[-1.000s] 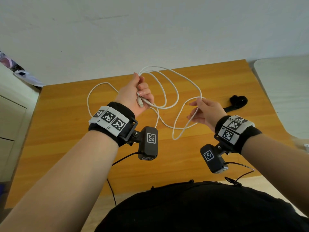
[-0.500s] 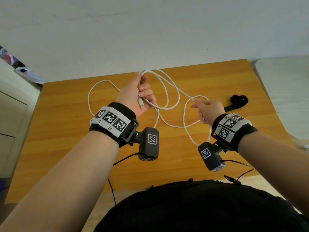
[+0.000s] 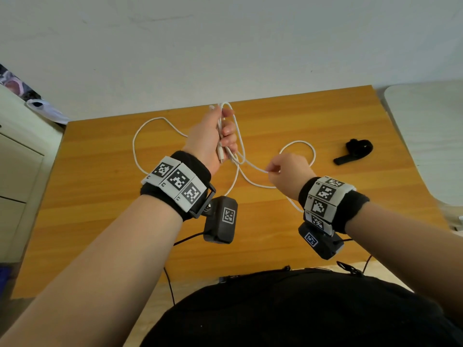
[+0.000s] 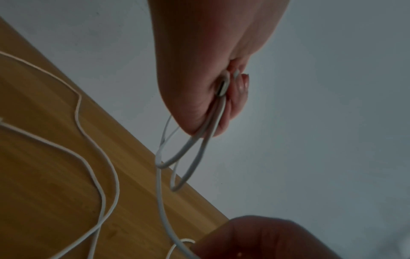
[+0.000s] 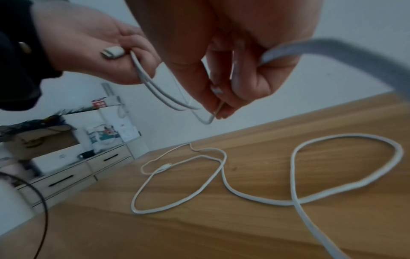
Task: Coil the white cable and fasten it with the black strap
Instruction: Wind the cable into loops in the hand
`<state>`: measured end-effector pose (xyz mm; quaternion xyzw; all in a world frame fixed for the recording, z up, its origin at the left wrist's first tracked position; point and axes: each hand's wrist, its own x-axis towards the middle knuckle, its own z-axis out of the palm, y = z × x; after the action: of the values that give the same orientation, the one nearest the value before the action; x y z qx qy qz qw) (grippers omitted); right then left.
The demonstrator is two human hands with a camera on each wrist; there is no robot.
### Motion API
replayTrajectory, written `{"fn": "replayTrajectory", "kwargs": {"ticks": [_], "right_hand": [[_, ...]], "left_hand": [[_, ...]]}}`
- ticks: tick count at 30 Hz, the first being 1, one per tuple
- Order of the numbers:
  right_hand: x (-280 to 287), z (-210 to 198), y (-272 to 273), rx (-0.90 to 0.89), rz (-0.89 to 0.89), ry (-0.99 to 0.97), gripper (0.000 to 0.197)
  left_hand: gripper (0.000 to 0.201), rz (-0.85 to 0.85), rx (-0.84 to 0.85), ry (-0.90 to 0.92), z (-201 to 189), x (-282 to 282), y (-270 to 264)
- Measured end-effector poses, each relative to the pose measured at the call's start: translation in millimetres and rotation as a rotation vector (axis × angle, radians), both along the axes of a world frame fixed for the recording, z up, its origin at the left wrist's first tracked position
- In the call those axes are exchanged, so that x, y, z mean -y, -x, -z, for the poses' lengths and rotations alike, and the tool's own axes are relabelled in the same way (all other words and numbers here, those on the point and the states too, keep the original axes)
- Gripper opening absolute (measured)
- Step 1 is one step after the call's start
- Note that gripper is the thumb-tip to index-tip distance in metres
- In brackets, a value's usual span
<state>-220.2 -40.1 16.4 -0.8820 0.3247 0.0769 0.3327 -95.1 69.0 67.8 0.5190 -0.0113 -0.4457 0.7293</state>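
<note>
My left hand (image 3: 220, 136) is raised above the wooden table (image 3: 100, 196) and grips a few folded strands of the white cable (image 3: 136, 146) together with its plug end (image 5: 112, 52). Short loops hang from that fist (image 4: 213, 105) in the left wrist view. To the right, my right hand (image 3: 285, 171) pinches one strand of the cable (image 5: 213, 115) between thumb and fingertips. The rest of the cable lies in loose loops (image 5: 346, 168) on the table. The black strap (image 3: 355, 151) lies untouched at the right of the table.
A white drawer cabinet (image 3: 15, 171) stands left of the table, with clutter (image 5: 106, 133) on top of it. A pale surface (image 3: 431, 136) adjoins the table on the right. A white wall rises behind. Black camera leads (image 3: 185, 241) hang near my body.
My left hand has risen and turned more upright, and the loops from it have shortened. My right hand has moved left towards it with the pinched strand; less cable lies spread on the table.
</note>
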Motion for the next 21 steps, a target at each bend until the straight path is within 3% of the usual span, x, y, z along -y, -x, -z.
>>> {"fn": "replayTrajectory", "kwargs": {"ticks": [3,7,12,18,21], "right_hand": [[-3,-6,-4,-0.06,-0.112,0.018,0.036],[-4,-15,-5,-0.053,-0.173,-0.057,0.029],[-8,-17,-5,0.064,-0.005,-0.239,0.01],[-6,-25,-4,0.06,0.1,-0.612,0.015],[-7,-30,-3,0.099,0.131,-0.709,0.012]], "left_hand": [[0.027,0.029,0.146,-0.076,1,2,6],[0.024,0.089,0.422,-0.17,5,4,14],[0.014,0.162,0.675,-0.251,7,5,24],[0.012,0.198,0.861,-0.307,12,6,25],[0.01,0.229,0.91,-0.333,15,6,25]]}}
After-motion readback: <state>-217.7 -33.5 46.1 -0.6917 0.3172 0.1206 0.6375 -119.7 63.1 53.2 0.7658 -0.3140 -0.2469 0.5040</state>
